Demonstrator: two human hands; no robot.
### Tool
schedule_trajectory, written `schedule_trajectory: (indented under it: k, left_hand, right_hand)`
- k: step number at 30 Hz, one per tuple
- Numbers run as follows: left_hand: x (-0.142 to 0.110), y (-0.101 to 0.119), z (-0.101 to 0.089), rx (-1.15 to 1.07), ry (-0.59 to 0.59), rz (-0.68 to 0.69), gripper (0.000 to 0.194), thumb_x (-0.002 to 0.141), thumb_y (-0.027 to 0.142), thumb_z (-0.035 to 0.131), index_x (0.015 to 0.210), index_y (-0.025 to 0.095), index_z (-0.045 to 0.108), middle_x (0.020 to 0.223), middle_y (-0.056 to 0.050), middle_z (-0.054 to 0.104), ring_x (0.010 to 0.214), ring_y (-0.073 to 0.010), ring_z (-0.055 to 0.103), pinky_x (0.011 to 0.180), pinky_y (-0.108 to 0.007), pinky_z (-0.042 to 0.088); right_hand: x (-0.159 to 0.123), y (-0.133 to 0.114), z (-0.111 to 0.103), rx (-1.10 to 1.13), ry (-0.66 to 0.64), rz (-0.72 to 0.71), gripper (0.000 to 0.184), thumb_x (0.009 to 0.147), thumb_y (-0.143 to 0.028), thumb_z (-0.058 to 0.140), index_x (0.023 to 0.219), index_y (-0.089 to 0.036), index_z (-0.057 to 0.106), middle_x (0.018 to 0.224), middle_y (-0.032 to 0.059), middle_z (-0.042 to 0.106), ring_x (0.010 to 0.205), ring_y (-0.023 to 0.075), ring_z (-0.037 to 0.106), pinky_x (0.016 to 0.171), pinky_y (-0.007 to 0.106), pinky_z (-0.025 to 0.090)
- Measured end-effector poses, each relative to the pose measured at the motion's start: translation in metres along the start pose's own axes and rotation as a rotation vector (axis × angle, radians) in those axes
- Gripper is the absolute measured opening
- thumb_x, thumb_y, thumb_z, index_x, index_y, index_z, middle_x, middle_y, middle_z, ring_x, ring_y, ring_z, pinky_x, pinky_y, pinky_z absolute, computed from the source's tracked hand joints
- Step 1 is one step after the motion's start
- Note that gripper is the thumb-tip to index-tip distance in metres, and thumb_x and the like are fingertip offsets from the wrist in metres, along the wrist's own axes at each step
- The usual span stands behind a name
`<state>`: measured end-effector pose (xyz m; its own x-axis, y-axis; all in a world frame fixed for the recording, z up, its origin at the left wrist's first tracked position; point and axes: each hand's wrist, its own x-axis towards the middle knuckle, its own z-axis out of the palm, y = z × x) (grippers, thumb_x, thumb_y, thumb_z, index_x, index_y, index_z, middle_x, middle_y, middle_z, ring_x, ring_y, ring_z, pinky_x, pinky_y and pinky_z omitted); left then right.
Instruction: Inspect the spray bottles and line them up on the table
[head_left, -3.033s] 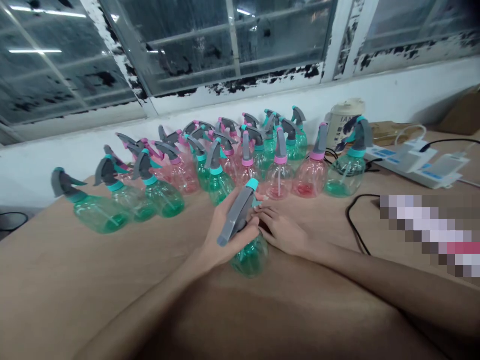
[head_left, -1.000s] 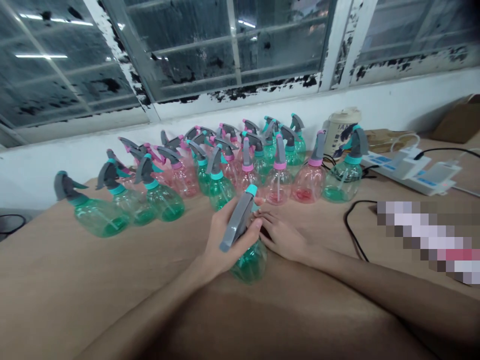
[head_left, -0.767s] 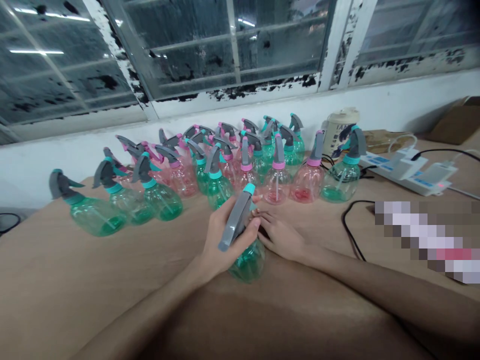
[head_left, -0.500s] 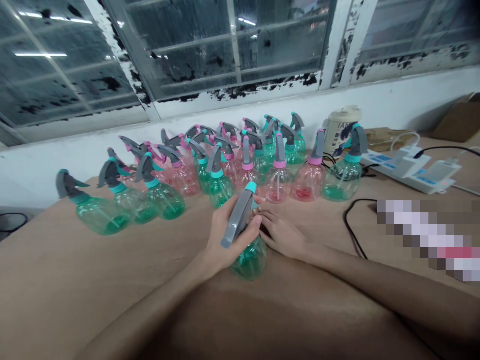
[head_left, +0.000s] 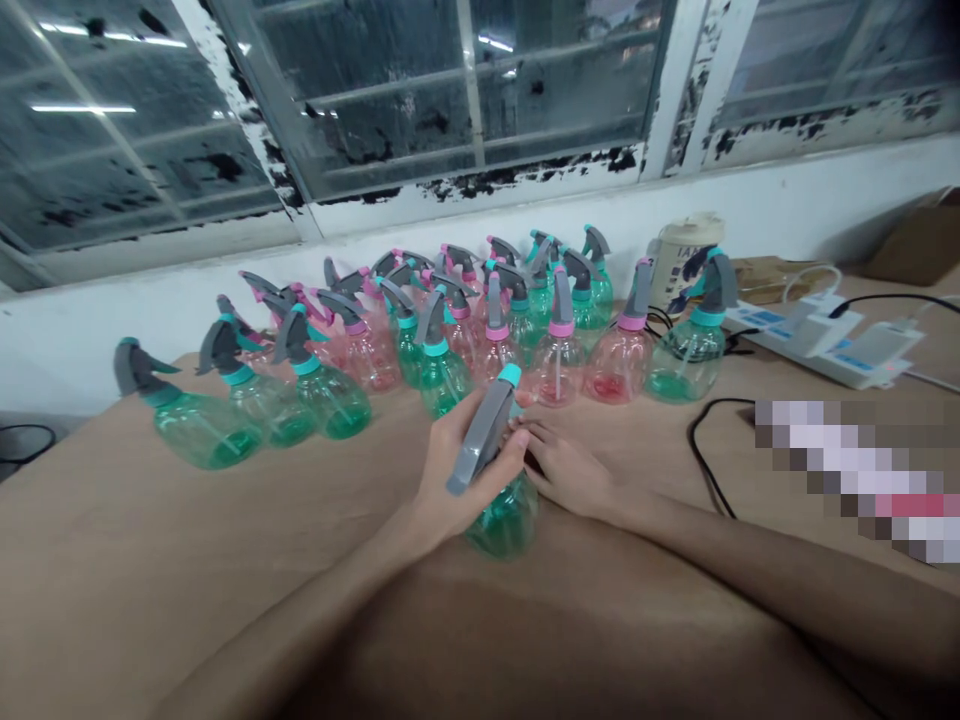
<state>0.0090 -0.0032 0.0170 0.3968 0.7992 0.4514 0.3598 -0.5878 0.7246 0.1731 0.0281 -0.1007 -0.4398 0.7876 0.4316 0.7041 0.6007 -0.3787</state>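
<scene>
A green spray bottle (head_left: 504, 522) with a grey trigger head and a turquoise nozzle stands on the table in front of me. My left hand (head_left: 459, 470) is wrapped round its neck, just under the grey head, thumb toward me. On the bottle's right side, my right hand (head_left: 564, 465) is closed, its curled fingers against the neck area beside my left fingers. The neck and trigger are mostly hidden by my hands. Close behind stands another green spray bottle (head_left: 444, 378), and a pink spray bottle (head_left: 556, 368) is to its right.
Several more green and pink spray bottles crowd the back of the wooden table (head_left: 225, 560). At the right lie a white power strip (head_left: 825, 345) with plugs and a black cable (head_left: 709, 465). A white paper cup (head_left: 681, 262) stands near the wall, below the windows.
The held bottle and my left hand have shifted very slightly to the right. Both hands keep their hold, and the other bottles stay where they were.
</scene>
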Motion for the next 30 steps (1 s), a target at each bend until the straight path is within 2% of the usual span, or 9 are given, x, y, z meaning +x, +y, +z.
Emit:
schedule_trajectory:
  k: [3, 7, 9, 12, 17, 21, 25, 30]
  left_hand:
    - [-0.0014, -0.0068, 0.0032, 0.003, 0.053, 0.007, 0.021, 0.085, 0.035, 0.056, 0.102, 0.023, 0.058, 0.081, -0.004, 0.062, 0.09, -0.0242, 0.062, 0.075, -0.037, 0.051]
    - [-0.0014, -0.0113, 0.0052, 0.006, 0.135, 0.051, 0.032, 0.083, 0.031, 0.058, 0.115, 0.025, 0.052, 0.101, -0.004, 0.063, 0.096, -0.0226, 0.06, 0.084, -0.039, 0.049]
    - [-0.0014, -0.0114, 0.0055, -0.008, 0.142, 0.057, 0.031, 0.083, 0.031, 0.058, 0.114, 0.025, 0.053, 0.105, -0.005, 0.063, 0.1, -0.0227, 0.06, 0.087, -0.039, 0.048]
    - [-0.002, -0.0108, 0.0055, -0.019, 0.115, 0.029, 0.026, 0.084, 0.032, 0.057, 0.108, 0.023, 0.057, 0.097, -0.004, 0.063, 0.1, -0.0236, 0.06, 0.085, -0.039, 0.048]
    - [-0.0026, -0.0115, 0.0055, -0.068, 0.078, 0.016, 0.027, 0.085, 0.033, 0.056, 0.108, 0.019, 0.058, 0.084, -0.003, 0.06, 0.092, -0.0216, 0.061, 0.081, -0.035, 0.049]
    - [-0.0024, -0.0097, 0.0051, -0.083, 0.056, -0.013, 0.025, 0.085, 0.035, 0.057, 0.105, 0.019, 0.059, 0.084, -0.003, 0.061, 0.081, -0.0187, 0.061, 0.08, -0.034, 0.05]
    - [-0.0022, -0.0048, 0.0023, -0.042, 0.058, 0.002, 0.018, 0.086, 0.031, 0.056, 0.1, 0.022, 0.06, 0.086, -0.002, 0.062, 0.08, -0.0181, 0.062, 0.077, -0.033, 0.05]
    - [-0.0031, -0.004, -0.0003, 0.015, 0.064, 0.027, 0.009, 0.085, 0.03, 0.055, 0.087, 0.023, 0.059, 0.079, -0.001, 0.063, 0.069, -0.0163, 0.061, 0.062, -0.029, 0.049]
  right_hand:
    - [0.0003, 0.0002, -0.0002, 0.015, -0.008, 0.003, 0.031, 0.094, -0.027, 0.042, 0.116, -0.011, 0.057, 0.121, 0.0178, 0.061, 0.117, 0.0271, 0.054, 0.1, 0.047, 0.044]
    - [0.0007, 0.0005, -0.0003, 0.02, -0.011, 0.007, 0.032, 0.094, -0.029, 0.044, 0.119, -0.012, 0.055, 0.123, 0.0172, 0.061, 0.12, 0.0267, 0.052, 0.102, 0.047, 0.043]
    - [0.0006, 0.0006, -0.0001, 0.016, -0.014, 0.007, 0.033, 0.094, -0.029, 0.044, 0.12, -0.011, 0.055, 0.122, 0.0178, 0.061, 0.121, 0.0269, 0.052, 0.102, 0.046, 0.042]
    - [0.0002, 0.0006, 0.0003, 0.016, -0.008, 0.014, 0.033, 0.094, -0.028, 0.044, 0.12, -0.01, 0.055, 0.122, 0.0182, 0.061, 0.12, 0.0274, 0.053, 0.102, 0.046, 0.043]
    - [0.0001, 0.0008, 0.0006, 0.034, -0.003, 0.01, 0.031, 0.094, -0.027, 0.044, 0.117, -0.013, 0.056, 0.121, 0.0169, 0.061, 0.118, 0.0267, 0.054, 0.101, 0.047, 0.044]
    - [0.0004, 0.0006, 0.0002, 0.039, -0.012, 0.003, 0.031, 0.094, -0.027, 0.043, 0.117, -0.012, 0.056, 0.122, 0.0175, 0.061, 0.118, 0.0269, 0.054, 0.101, 0.047, 0.044]
    - [0.0009, -0.0004, -0.0005, 0.021, -0.019, 0.017, 0.031, 0.094, -0.027, 0.044, 0.116, -0.011, 0.057, 0.121, 0.0178, 0.061, 0.118, 0.0269, 0.054, 0.1, 0.046, 0.044]
    - [0.0015, -0.0024, -0.0016, -0.004, -0.012, 0.014, 0.03, 0.094, -0.027, 0.044, 0.114, -0.011, 0.059, 0.119, 0.0171, 0.063, 0.115, 0.0269, 0.055, 0.099, 0.045, 0.044]
